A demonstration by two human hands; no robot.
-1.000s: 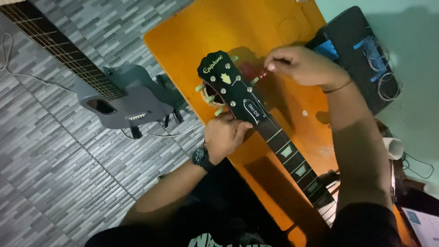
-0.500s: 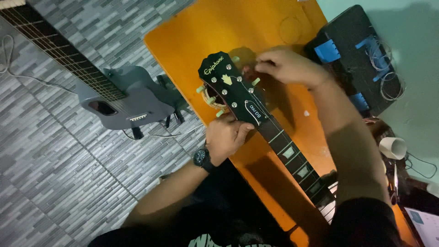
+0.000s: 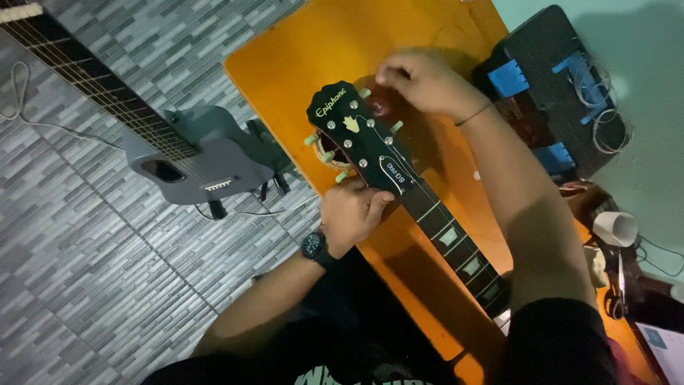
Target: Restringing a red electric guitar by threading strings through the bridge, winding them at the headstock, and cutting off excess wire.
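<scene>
Two hands on one instrument, seen from my head view looking down. Black glossy guitar headstock (image 3: 354,135) with pale green tuner buttons and silver posts lies across the orange wooden tabletop (image 3: 299,50), near its front-left edge, with the dark inlaid neck (image 3: 449,232) running toward my lower right.

Left hand (image 3: 353,214), black wristwatch (image 3: 312,247) on the wrist, is curled against the neck just below the headstock, on the near side; fingers folded in, touching the wood. From here I cannot tell whether it actually clamps the neck or only braces against it.

Right hand (image 3: 420,82) sits at the far upper side of the headstock, fingertips pinched narrow by the top tuner buttons. Whatever is between them is too small and too shaded to tell. A thin band circles that wrist.

Around: grey matte guitar body (image 3: 196,160) with a dark fretboard lies on the grey tiled floor (image 3: 92,271), well apart to the left. Black tool case with blue latches (image 3: 548,78) rests on the table's far right corner. White paper cup (image 3: 614,228) lies on its side at the right edge.
</scene>
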